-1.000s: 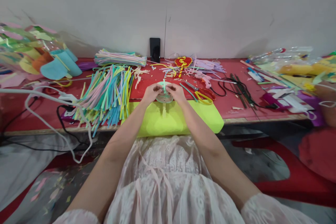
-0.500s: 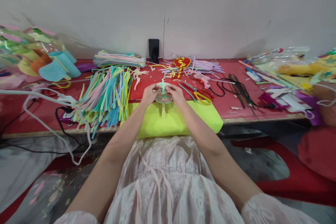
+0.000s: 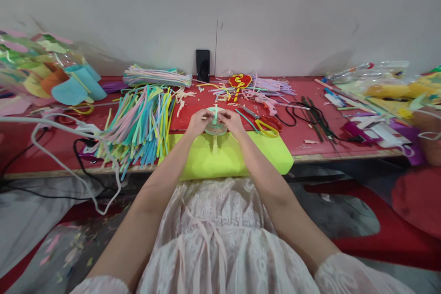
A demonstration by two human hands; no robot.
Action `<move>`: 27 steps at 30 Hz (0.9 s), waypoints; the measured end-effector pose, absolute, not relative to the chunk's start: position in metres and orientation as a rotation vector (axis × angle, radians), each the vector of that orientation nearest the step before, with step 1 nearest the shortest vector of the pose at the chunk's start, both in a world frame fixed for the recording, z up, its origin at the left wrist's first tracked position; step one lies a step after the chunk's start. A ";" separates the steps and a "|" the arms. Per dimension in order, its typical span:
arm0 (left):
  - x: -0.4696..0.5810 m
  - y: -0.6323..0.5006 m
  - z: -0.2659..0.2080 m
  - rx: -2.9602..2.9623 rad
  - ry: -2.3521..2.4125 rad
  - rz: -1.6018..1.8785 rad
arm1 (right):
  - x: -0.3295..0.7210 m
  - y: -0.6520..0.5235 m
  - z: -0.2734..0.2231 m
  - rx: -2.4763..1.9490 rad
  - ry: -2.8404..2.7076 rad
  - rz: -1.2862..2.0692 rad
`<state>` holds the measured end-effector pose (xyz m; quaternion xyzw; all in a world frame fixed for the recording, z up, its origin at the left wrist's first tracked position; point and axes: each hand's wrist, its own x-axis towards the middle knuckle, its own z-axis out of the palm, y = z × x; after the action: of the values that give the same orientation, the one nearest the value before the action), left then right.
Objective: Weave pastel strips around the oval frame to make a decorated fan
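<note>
My left hand (image 3: pixel 200 122) and my right hand (image 3: pixel 232 122) meet at the middle of the bench, fingers bent and pinched together. Between them is a pale green, see-through round piece (image 3: pixel 215 129), with a pale green strip (image 3: pixel 216 113) standing up at its centre. Both hands grip this work from either side; the exact spots are hidden by the fingers. A pale strip (image 3: pixel 215 144) runs below the disc over a bright yellow-green sheet (image 3: pixel 268 151). Scissors with red and yellow handles (image 3: pixel 268 128) lie right of my right hand.
Left is a heap of pastel strips (image 3: pixel 139 128), with a bundle (image 3: pixel 156 77) behind. A red and yellow piece (image 3: pixel 240 81) lies at the back near a phone (image 3: pixel 203 65) leaning on the partition. A glue gun (image 3: pixel 270 106), cables and a white cord (image 3: pixel 51 121) flank the work.
Both hands stay at the round piece with only slight finger shifts. The view has moved a little; the rest of the bench looks the same.
</note>
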<state>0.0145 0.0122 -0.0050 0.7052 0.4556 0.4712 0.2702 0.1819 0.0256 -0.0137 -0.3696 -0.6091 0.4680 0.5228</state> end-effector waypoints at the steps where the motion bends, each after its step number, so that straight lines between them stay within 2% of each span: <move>1: 0.015 0.013 -0.005 1.886 1.216 1.287 | 0.181 0.027 -0.016 -0.869 -1.429 1.149; 11: 0.019 0.014 -0.005 1.683 1.094 1.264 | 0.177 0.024 -0.015 -0.850 -1.183 1.370; 27: 0.014 0.018 -0.009 1.695 1.091 1.230 | 0.177 0.022 -0.014 -0.817 -1.160 1.480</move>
<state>0.0140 0.0184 -0.0085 0.6638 0.4274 0.4818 0.3802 0.1770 0.0222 -0.0141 -0.3406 -0.4836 0.6172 0.5189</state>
